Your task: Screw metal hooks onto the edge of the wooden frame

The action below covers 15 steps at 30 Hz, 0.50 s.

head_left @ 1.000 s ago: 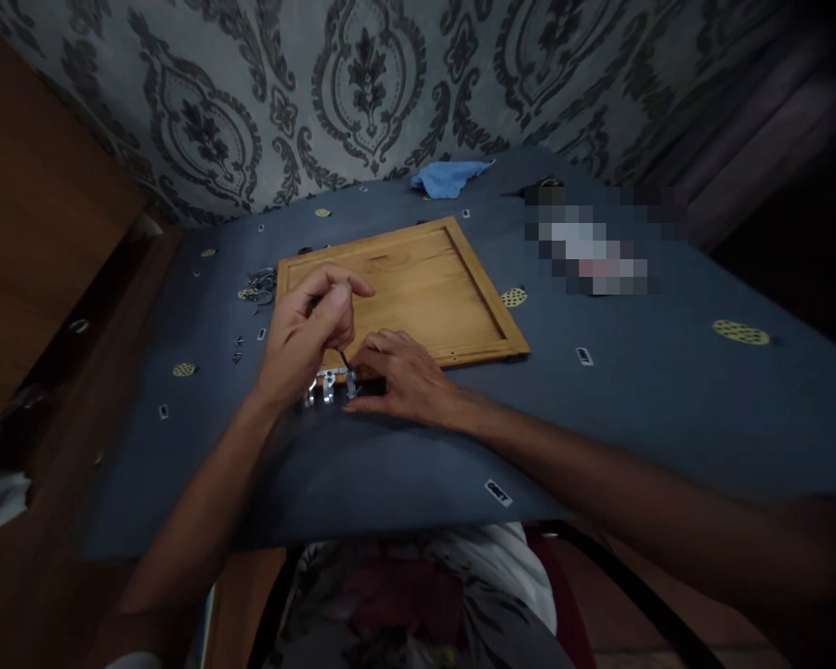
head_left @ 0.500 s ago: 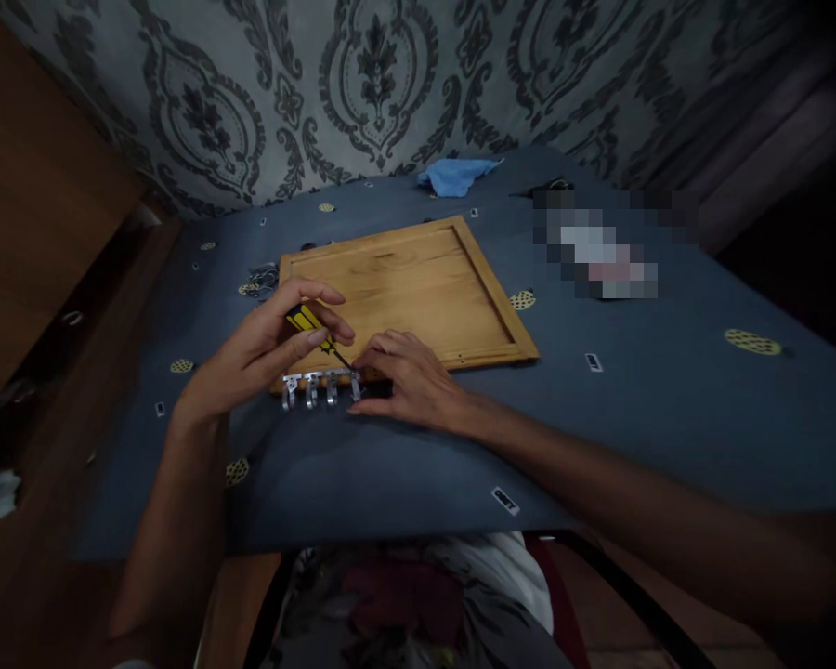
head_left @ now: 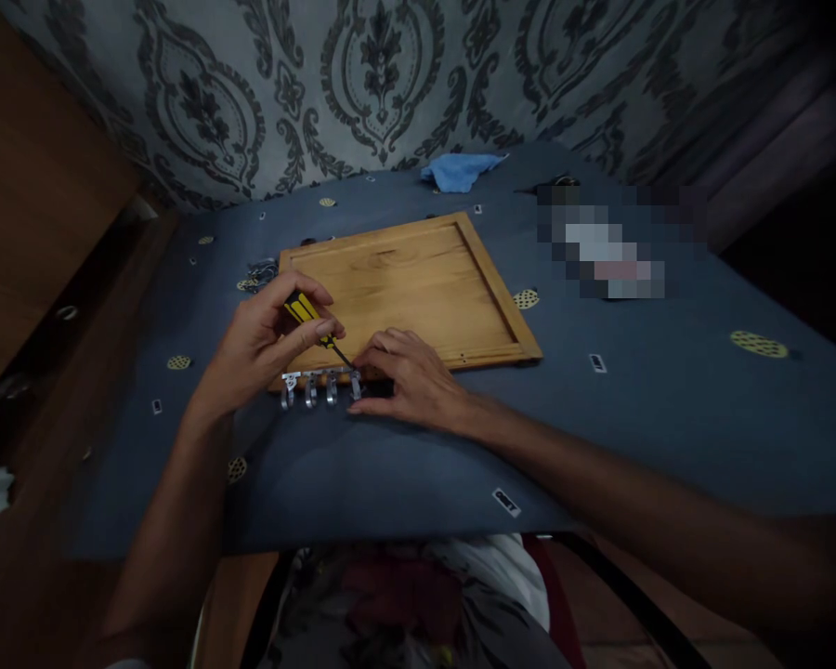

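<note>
My left hand (head_left: 254,339) is closed around a yellow and black screwdriver (head_left: 308,316). The shaft slants down to the right, and its tip meets the right visible part of a silver hook rail (head_left: 311,388). This rail, with several curved metal hooks, lies along the front edge of a framed wooden board (head_left: 404,288). My right hand (head_left: 418,381) pinches the rail near the screwdriver tip, its fingers on the board and its thumb below. A dark part shows under the palm; my fingers hide the rest of the rail. Whether a screw sits under the tip is too small to tell.
A blue cloth (head_left: 462,172) lies at the back of the table (head_left: 669,409) by the patterned wall. Dark tangled metal pieces (head_left: 261,274) sit left of the board. At the back right are a black object (head_left: 561,181) and a blurred-out item (head_left: 603,246).
The fingers of my left hand have curled closer around the screwdriver handle and turned slightly. The tip stays at the rail. My right hand, the rail and the board hold their places.
</note>
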{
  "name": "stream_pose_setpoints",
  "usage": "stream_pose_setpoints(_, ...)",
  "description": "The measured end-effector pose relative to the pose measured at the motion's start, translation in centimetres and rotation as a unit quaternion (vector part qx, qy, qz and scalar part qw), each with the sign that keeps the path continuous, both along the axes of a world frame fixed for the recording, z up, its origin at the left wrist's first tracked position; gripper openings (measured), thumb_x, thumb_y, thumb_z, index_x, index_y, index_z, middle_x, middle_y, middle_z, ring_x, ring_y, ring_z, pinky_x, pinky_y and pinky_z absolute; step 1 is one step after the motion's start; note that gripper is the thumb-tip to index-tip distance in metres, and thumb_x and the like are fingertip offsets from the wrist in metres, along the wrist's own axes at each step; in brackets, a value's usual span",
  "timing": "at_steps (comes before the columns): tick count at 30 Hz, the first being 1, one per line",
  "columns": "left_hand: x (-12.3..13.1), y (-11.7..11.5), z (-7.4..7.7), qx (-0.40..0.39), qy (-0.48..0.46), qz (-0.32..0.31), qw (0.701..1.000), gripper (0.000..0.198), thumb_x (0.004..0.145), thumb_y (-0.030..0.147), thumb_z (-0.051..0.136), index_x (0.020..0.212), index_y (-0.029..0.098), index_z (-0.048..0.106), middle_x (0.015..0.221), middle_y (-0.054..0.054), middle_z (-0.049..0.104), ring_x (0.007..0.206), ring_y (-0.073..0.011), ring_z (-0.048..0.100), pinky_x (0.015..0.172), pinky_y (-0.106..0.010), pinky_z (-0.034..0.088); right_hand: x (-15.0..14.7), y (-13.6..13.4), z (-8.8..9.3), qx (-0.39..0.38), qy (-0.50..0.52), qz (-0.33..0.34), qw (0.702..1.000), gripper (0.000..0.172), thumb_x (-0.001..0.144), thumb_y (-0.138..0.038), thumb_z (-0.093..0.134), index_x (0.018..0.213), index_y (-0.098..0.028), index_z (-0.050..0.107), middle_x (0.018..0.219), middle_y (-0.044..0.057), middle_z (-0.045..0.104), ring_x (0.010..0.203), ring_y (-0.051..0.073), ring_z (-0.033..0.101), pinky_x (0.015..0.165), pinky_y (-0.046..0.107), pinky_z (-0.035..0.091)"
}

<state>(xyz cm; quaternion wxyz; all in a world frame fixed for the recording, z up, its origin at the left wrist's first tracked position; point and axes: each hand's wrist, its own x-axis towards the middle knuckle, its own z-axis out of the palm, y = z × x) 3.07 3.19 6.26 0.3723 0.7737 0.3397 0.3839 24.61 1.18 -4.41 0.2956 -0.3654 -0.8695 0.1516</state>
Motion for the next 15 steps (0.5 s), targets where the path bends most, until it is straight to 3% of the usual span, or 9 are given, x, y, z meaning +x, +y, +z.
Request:
stream_pose_setpoints(6, -0.99, -0.24, 0.55, -0.025, 0.024, -0.092, 0.995, 0.033, 0.094, 0.036, 0.074, 0.118, 0.019, 0.061, 0.101, -0.008, 0.077, 0.094, -0.0199, 0.076, 0.080, -0.026, 0.058, -0.01, -0.03, -0.06, -0.002, 0.007, 0.000, 1.000, 0.060, 0.083, -0.069, 0.074, 0.112, -0.017, 0.073, 0.102, 0.010, 0.068, 0.097, 0.028, 0.061, 0.084, 0.040, 0.045)
stream_pose_setpoints(15, -0.61, 0.03, -0.17, -0.002, 0.024, -0.023, 0.999, 0.029, 0.088, 0.038, 0.080, 0.105, 0.020, 0.066, 0.092, -0.006, 0.078, 0.085, -0.0208, 0.078, 0.070, -0.025, 0.058, -0.07, 0.01, -0.12, -0.001, 0.011, 0.005, 1.000, 0.062, 0.086, -0.072, 0.068, 0.112, -0.016, 0.072, 0.102, 0.011, 0.069, 0.098, 0.028, 0.061, 0.086, 0.041, 0.046)
